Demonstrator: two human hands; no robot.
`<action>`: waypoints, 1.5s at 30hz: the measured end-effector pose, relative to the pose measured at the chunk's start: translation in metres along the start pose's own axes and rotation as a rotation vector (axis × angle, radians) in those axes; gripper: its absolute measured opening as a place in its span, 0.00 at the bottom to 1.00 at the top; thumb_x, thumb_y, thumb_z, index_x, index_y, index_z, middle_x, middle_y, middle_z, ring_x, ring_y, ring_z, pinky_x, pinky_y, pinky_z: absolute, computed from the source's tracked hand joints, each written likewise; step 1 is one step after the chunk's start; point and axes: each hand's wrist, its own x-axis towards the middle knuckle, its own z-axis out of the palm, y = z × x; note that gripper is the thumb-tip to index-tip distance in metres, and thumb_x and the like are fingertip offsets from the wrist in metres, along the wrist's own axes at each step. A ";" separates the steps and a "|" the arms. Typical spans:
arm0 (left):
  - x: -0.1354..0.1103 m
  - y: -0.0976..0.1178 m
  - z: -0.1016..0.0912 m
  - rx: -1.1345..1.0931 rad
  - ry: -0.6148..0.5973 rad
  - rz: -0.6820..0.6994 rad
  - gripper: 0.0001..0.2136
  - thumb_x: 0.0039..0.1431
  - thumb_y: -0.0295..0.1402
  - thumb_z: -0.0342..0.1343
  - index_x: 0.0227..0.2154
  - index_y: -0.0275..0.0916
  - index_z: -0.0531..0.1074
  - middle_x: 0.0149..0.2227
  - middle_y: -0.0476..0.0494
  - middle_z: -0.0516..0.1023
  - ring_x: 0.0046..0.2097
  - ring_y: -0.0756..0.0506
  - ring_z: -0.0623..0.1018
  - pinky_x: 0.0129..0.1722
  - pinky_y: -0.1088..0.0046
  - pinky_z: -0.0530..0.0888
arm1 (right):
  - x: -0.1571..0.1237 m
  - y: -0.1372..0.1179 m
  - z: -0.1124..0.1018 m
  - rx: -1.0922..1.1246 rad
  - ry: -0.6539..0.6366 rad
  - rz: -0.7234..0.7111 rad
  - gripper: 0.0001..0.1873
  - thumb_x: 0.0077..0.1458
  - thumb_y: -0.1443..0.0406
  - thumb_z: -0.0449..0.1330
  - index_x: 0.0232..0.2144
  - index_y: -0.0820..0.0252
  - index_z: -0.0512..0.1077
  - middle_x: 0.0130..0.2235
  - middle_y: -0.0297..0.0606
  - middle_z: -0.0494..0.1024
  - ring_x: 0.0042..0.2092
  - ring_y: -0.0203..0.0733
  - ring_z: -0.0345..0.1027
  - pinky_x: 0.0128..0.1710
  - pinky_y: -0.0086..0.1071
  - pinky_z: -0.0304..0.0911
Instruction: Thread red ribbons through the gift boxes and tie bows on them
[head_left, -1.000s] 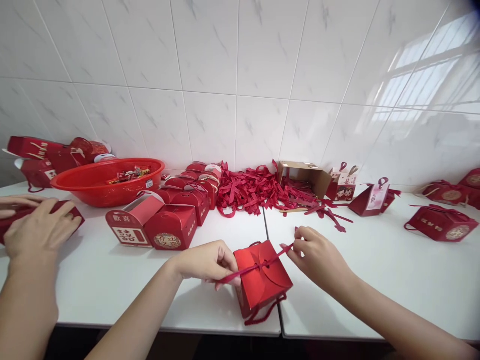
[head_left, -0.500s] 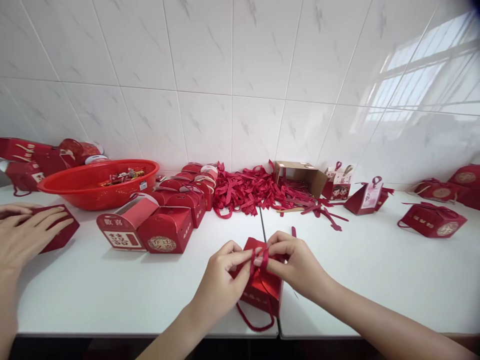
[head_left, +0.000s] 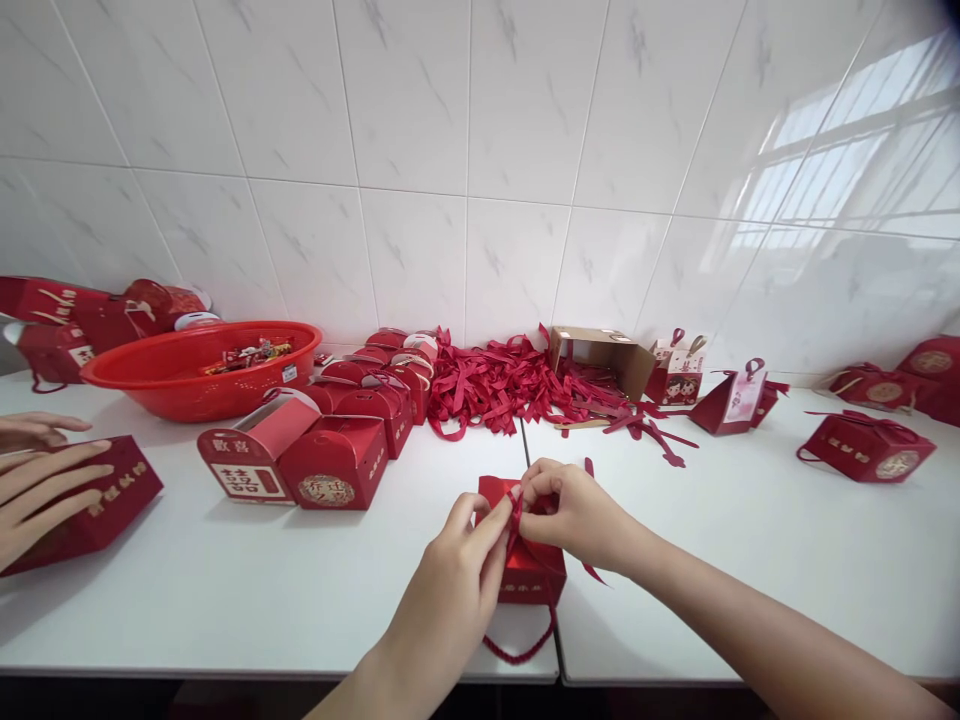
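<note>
A small red gift box [head_left: 534, 580] sits on the white table just in front of me, over the seam between two tabletops. On its top, my left hand [head_left: 469, 555] pinches a dark red ribbon [head_left: 514, 520] between thumb and fingertips. My right hand [head_left: 566, 515] has its fingers closed on the same ribbon from the other side, and the two hands touch or nearly touch. One ribbon tail [head_left: 595, 574] sticks out right of the box. A twisted red cord handle [head_left: 520, 655] hangs in a loop at the near side. The fingers hide the knot area.
At left, a co-worker's hands [head_left: 45, 490] rest on another red box [head_left: 124, 500]. Behind stand a red plastic basin [head_left: 180, 385] with sweets, several red boxes [head_left: 341, 465], heaped red ribbons [head_left: 491, 385] and a cardboard box [head_left: 637, 370]. Further boxes [head_left: 862, 445] stand at right.
My hands have drawn closer together on the ribbon, and the gap between its two loops has closed. The box has turned slightly. At left, the co-worker's box has tilted and turned.
</note>
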 end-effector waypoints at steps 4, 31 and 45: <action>-0.004 -0.002 -0.002 0.037 0.021 0.056 0.17 0.62 0.26 0.43 0.51 0.41 0.69 0.40 0.41 0.68 0.31 0.50 0.74 0.33 0.73 0.74 | 0.004 -0.005 -0.008 0.000 -0.110 0.059 0.03 0.38 0.72 0.57 0.16 0.62 0.69 0.33 0.33 0.68 0.30 0.31 0.62 0.29 0.27 0.58; 0.017 -0.021 -0.073 0.048 -0.347 0.096 0.09 0.61 0.29 0.45 0.30 0.40 0.70 0.33 0.48 0.69 0.29 0.51 0.68 0.29 0.77 0.67 | -0.006 0.003 -0.041 -0.321 -0.262 -0.015 0.03 0.41 0.69 0.59 0.19 0.60 0.68 0.35 0.35 0.67 0.33 0.36 0.63 0.32 0.30 0.62; 0.030 -0.023 -0.053 -0.545 -0.459 -0.168 0.12 0.63 0.38 0.46 0.26 0.40 0.68 0.59 0.44 0.64 0.59 0.42 0.65 0.53 0.62 0.68 | -0.019 0.014 -0.029 -0.610 0.003 -0.232 0.07 0.51 0.68 0.55 0.22 0.59 0.68 0.40 0.41 0.72 0.41 0.43 0.65 0.42 0.40 0.61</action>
